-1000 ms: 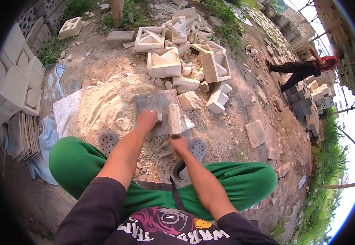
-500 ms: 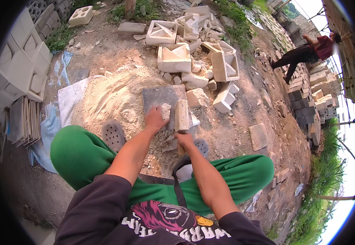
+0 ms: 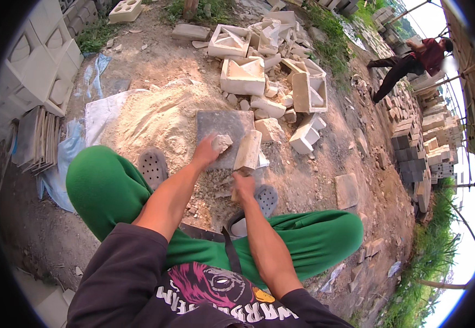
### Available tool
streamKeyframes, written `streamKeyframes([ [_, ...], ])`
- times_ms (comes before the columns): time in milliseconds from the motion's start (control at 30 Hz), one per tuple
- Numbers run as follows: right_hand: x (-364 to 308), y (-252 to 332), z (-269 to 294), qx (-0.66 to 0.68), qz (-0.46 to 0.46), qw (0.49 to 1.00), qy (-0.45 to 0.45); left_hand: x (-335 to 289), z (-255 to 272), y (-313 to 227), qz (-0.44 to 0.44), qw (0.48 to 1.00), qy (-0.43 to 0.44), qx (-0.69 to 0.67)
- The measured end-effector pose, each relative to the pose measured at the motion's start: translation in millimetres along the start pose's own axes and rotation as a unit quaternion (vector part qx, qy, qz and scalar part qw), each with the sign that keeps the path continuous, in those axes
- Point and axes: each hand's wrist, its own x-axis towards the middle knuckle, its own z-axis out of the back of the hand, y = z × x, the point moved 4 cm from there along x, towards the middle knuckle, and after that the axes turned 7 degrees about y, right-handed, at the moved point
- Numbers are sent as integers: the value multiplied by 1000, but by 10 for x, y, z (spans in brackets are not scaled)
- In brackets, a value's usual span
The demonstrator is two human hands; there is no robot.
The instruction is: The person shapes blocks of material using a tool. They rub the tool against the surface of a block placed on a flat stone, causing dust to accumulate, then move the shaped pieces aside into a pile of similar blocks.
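- Left hand (image 3: 207, 150) clamped on pale chunk (image 3: 222, 143) at grey slab (image 3: 224, 121)
- Right hand (image 3: 243, 186), apart, clamped on mallet (image 3: 248, 150)
- Already fine: powder heap (image 3: 153, 123)
- Still coarse: broken hollow blocks (image 3: 243, 77)

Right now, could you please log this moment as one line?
left hand: holding pale chunk at dark slab; right hand: gripping mallet; nearby: sandy heap, broken blocks

At left, pale stacked blocks (image 3: 36, 63) near thin leaning boards (image 3: 45, 139), with blue sheeting (image 3: 64, 175) alongside; at upper right, a person (image 3: 419, 61) in a dark red top; below, grey blocks (image 3: 407, 143) and grass (image 3: 433, 251).
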Motion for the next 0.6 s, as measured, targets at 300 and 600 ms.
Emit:
streamKeyframes([
  [300, 179, 642, 132, -34, 225, 974, -1, 1, -140, 20, 56, 997, -22, 44],
  [600, 132, -70, -30, -145, 145, 979, -4, -147, -25, -88, -10, 988, -9, 151],
])
